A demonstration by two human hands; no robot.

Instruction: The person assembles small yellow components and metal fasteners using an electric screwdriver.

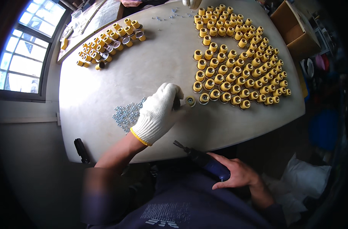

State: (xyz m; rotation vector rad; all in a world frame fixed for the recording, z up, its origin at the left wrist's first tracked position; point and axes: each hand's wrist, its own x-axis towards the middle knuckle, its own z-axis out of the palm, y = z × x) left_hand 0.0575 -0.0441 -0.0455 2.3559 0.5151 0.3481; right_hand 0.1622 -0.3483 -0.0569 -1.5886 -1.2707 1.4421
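Note:
My left hand, in a white knitted glove with a yellow cuff, is over the middle of the table. Its fingers are curled closed around something dark, mostly hidden by the glove. Just right of the fingertips stands a single yellow cylindrical part with a dark centre. Loose small silvery screws or nuts lie beside the glove's left side. My bare right hand is wrapped round a dark blue and black power screwdriver at the table's near edge, its bit pointing up and left.
Many yellow cylindrical parts stand in rows on the right of the table. Another group is at the far left. A black tool lies at the near left edge. A cardboard box and another person's gloved hand are beyond.

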